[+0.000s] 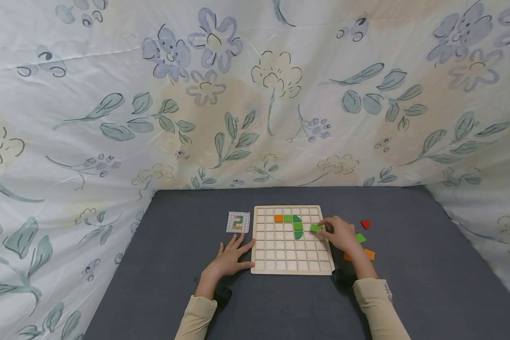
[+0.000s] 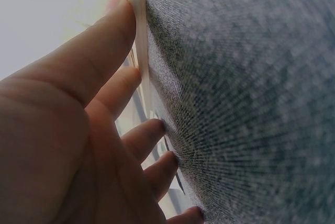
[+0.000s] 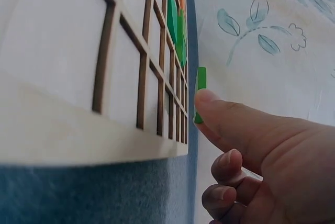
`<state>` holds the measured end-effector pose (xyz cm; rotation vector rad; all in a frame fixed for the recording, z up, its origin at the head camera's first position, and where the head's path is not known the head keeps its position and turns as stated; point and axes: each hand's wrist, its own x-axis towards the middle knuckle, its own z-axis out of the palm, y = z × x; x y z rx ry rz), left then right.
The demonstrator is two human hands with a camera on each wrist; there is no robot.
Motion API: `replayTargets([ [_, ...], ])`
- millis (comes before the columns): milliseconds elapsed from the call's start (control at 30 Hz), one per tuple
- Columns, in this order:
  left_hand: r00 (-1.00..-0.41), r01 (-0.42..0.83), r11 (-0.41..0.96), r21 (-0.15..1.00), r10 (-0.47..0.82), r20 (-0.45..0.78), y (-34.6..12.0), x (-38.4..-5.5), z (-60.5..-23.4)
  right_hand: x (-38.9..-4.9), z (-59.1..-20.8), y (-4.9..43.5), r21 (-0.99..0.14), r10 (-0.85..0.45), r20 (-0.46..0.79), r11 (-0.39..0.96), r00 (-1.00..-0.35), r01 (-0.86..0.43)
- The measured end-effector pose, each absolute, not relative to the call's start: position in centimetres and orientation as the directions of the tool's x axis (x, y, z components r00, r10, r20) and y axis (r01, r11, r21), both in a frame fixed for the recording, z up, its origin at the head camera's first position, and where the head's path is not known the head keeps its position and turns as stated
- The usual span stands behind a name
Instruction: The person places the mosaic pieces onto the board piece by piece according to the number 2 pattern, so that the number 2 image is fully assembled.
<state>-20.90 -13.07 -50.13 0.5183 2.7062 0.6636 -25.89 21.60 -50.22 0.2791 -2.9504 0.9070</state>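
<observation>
In the head view, a wooden grid board (image 1: 295, 252) lies on a dark grey desk (image 1: 280, 302), with a patterned floral cloth (image 1: 238, 94) behind it. The left hand (image 1: 229, 260) is spread, its thumb and index finger at the board's left edge, the other fingers reaching toward a small card (image 1: 238, 222) printed with a coloured figure on a grid. The right hand (image 1: 341, 234) pinches a green tile (image 1: 315, 228) over the right part of the board. Toward the board's top, an orange square (image 1: 278, 218) and a light green square (image 1: 287, 218) sit side by side, followed by a curved dark green piece (image 1: 297, 219); below that come a green square (image 1: 298, 226) and another curved piece (image 1: 298, 234). On the desk to the right are a red piece (image 1: 366, 224), a loose green piece (image 1: 361, 238) and orange pieces (image 1: 369, 254), the last partly hidden by the forearm. In the left wrist view, the thumb and index finger touch the board's side, the fingers fanned apart. In the right wrist view, the tile stands edge-on between thumb and a mostly hidden finger, apart from the board, two other fingers curled beneath.
</observation>
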Motion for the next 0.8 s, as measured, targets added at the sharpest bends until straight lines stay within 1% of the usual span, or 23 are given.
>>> replayTargets([
  [233,-0.887,0.268,0.828,0.493,0.412,-0.208,-13.1,-20.9,-50.1,-25.8,-50.3,20.6,-0.554,-0.184,0.123,0.802,-0.975,-0.222],
  [500,-0.885,0.275,0.822,0.499,0.419,-0.203,-13.1,-21.0,-50.1,-25.7,-50.2,18.9,-0.561,-0.203,0.113,0.795,-0.973,-0.231],
  [800,-0.883,0.279,0.820,0.500,0.424,-0.203,-13.1,-21.0,-50.0,-25.6,-50.0,17.6,-0.553,-0.262,0.133,0.780,-0.956,-0.291],
])
